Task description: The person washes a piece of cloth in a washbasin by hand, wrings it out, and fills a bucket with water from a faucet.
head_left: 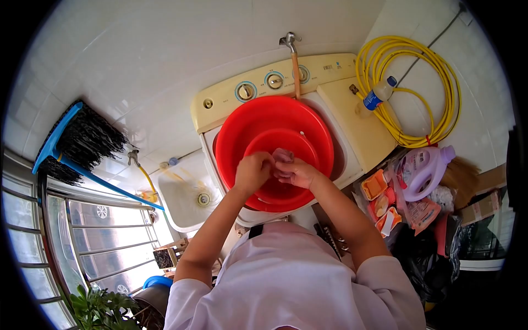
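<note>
Our left hand (254, 171) is curled, fingertips hidden; we cannot tell whether it grips anything. Our right hand (298, 172) is half-curled, palm partly showing, with one pinkish thing (283, 155) against its fingers, between the two hands. That thing looks blurred, and we cannot tell how firmly it is held. Below both hands we count two basins, the small basin (268, 143) inside the big basin (235, 125), their near sides partly hidden. Beyond the hands are one tap (290, 40) and three knobs (274, 81), the rightmost partly covered by a pipe (296, 71). Right of the right hand is one bottle (375, 99).
</note>
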`<move>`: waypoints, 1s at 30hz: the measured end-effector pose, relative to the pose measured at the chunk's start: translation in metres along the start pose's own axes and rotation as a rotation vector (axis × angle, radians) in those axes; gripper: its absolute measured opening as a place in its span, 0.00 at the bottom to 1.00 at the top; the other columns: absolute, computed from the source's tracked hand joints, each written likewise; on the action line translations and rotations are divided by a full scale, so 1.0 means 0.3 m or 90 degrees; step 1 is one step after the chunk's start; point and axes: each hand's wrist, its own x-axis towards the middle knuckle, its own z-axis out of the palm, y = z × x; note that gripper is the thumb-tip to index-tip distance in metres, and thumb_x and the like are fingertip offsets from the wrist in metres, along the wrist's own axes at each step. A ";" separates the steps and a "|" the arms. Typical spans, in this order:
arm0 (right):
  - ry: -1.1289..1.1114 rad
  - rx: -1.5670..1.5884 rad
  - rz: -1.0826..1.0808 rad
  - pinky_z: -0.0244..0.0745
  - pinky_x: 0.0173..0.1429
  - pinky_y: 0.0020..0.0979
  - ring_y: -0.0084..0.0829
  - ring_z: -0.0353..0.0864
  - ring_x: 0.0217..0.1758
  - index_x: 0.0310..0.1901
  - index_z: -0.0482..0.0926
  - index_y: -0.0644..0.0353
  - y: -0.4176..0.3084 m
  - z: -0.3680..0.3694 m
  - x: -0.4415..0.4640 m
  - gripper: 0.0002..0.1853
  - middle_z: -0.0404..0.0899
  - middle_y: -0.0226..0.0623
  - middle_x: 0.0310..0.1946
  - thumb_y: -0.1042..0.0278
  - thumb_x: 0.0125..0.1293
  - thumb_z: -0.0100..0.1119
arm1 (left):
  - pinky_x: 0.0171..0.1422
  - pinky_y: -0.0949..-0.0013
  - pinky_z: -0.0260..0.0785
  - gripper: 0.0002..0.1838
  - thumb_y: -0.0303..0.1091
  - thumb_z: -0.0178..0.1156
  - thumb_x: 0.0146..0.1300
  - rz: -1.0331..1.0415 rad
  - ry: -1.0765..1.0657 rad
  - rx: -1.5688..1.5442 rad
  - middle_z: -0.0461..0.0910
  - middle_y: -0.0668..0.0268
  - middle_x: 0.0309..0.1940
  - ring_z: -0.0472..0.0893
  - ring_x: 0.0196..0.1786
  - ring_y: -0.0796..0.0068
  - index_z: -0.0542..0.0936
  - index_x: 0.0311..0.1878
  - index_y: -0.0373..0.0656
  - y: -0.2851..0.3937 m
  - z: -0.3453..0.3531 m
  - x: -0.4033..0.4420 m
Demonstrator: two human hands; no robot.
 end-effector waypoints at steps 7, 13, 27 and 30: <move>-0.011 -0.213 0.090 0.66 0.27 0.20 0.19 0.72 0.24 0.33 0.75 0.52 -0.031 0.015 0.011 0.11 0.75 0.26 0.23 0.74 0.49 0.65 | 0.50 0.61 0.72 0.31 0.27 0.56 0.50 0.510 0.111 0.319 0.65 0.60 0.59 0.71 0.56 0.55 0.64 0.61 0.50 -0.075 0.096 0.080; -0.008 -0.377 0.188 0.54 0.19 0.19 0.16 0.64 0.17 0.27 0.73 0.52 -0.053 0.024 0.026 0.11 0.69 0.23 0.17 0.76 0.46 0.66 | 0.40 0.62 0.75 0.24 0.34 0.53 0.55 0.356 0.030 0.421 0.76 0.58 0.42 0.79 0.42 0.56 0.66 0.57 0.46 -0.076 0.103 0.139; 0.082 -1.136 0.012 0.75 0.36 0.36 0.38 0.80 0.34 0.33 0.79 0.62 -0.039 0.008 0.112 0.17 0.81 0.43 0.31 0.65 0.38 0.69 | 0.34 0.60 0.76 0.07 0.30 0.51 0.56 0.058 0.074 0.406 0.81 0.54 0.27 0.83 0.33 0.59 0.76 0.33 0.39 -0.044 0.209 0.146; 0.178 -1.162 0.061 0.74 0.45 0.40 0.43 0.79 0.43 0.34 0.80 0.63 -0.067 0.061 0.077 0.18 0.79 0.48 0.37 0.61 0.41 0.65 | 0.39 0.60 0.76 0.08 0.30 0.51 0.56 -0.015 0.056 0.370 0.81 0.55 0.31 0.82 0.36 0.60 0.77 0.35 0.40 -0.023 0.209 0.138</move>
